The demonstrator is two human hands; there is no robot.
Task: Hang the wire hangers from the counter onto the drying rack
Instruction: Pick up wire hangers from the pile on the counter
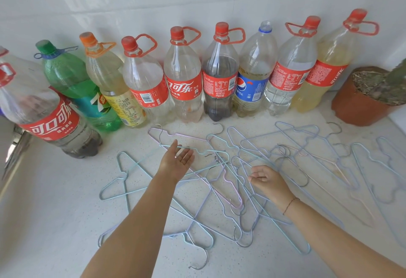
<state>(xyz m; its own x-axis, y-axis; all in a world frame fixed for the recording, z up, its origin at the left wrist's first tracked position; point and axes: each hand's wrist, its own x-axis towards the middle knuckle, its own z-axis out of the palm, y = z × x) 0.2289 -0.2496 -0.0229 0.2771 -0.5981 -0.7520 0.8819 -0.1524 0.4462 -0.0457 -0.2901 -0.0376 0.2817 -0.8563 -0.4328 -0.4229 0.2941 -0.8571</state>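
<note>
A person's left hand (176,161) is reaching out palm up, fingers straight and spread, gripping nothing. A pale blue hanger wire (186,147) is running just past its thumb and fingertips; whether they are touching it cannot be told. The right hand (268,178), with a thin bracelet (290,205) at the wrist, is hovering to its right with fingers loosely curled, holding nothing. Both hands are hanging over the wire hangers (239,192), which are lying in a tangled heap on the white counter (55,200). There are roughly a dozen, too overlapped to count exactly. Nine large plastic bottles (182,75) are standing in a row along the far wall. One terracotta plant pot (356,108) is sitting at the far right.
</note>
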